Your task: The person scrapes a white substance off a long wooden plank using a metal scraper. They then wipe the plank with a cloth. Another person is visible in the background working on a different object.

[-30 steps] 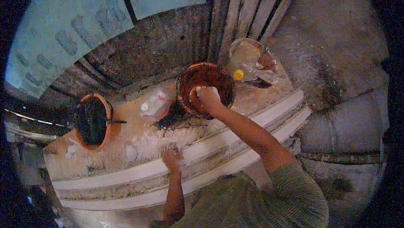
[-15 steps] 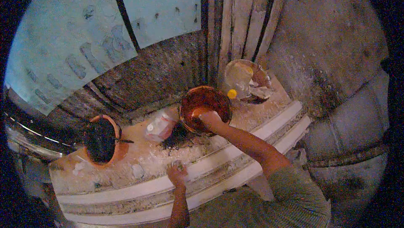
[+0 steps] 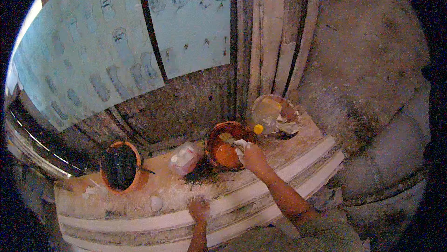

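My right hand (image 3: 253, 158) is closed round a paintbrush (image 3: 228, 138) with pale bristles, and something whitish shows at its grip. The brush tilts over the inside of a reddish-brown bucket (image 3: 210, 133); a bright orange patch (image 3: 227, 156) shows at its bottom, whether liquid or a lit surface I cannot tell. My left hand (image 3: 199, 209) lies on the ledge's front edge, fingers loosely spread, with nothing visible in it. Left of the bucket, a knotted clear plastic bag (image 3: 185, 159) sits beside a dark stain.
An orange-rimmed bucket (image 3: 138, 164) with a black inside and a stick stands left on the worn ledge (image 3: 177, 194). A clear container (image 3: 267, 112) with a yellow cap (image 3: 258, 129) lies back right. Behind rises a blue panel (image 3: 195, 33); a rough wall (image 3: 363, 33) is at right.
My right hand has drawn back and up from deep inside the bucket, bringing the brush into sight. My left hand stays at the ledge's edge. The whole view has shifted, and things sit lower in it.
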Demonstrator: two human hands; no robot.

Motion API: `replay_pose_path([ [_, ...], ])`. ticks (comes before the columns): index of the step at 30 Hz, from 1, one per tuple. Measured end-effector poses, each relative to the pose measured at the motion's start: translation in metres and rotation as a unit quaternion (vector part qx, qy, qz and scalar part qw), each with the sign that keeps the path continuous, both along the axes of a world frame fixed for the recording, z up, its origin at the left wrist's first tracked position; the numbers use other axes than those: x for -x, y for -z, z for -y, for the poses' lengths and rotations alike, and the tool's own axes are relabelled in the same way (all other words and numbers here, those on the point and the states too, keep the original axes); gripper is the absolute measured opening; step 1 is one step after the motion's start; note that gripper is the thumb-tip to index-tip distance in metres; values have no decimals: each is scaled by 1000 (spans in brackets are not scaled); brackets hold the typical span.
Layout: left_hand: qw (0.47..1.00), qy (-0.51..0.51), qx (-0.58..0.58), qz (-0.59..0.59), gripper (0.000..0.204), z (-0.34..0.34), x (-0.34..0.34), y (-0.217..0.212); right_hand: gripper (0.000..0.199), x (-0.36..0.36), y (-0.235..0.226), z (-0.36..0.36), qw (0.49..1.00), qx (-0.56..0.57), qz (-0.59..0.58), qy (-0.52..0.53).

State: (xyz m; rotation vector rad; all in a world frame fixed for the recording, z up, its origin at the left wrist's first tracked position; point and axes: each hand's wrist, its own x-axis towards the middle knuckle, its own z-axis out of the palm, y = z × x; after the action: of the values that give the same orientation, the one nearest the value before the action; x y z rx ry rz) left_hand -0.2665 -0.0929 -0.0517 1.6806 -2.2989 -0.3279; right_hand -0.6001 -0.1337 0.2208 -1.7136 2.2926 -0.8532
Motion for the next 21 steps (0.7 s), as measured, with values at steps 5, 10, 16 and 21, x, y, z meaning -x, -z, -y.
replay_pose_path([
  [5, 999, 3, -9, -44, 38, 1, 5, -14, 22, -12, 22, -37, 996, 58, 27, -60],
  [10, 996, -41, 73, -37, 32, -2, 3, -5, 26, -11, 18, -52, 984, 145, 98, -23],
  [16, 980, 54, 186, -41, 34, 11, -18, 25, 31, -4, 35, -40, 972, 177, 128, -83],
  [21, 949, 105, 116, -273, 44, 23, -20, 12, 36, -4, 70, -93, 955, 176, 240, 3],
])
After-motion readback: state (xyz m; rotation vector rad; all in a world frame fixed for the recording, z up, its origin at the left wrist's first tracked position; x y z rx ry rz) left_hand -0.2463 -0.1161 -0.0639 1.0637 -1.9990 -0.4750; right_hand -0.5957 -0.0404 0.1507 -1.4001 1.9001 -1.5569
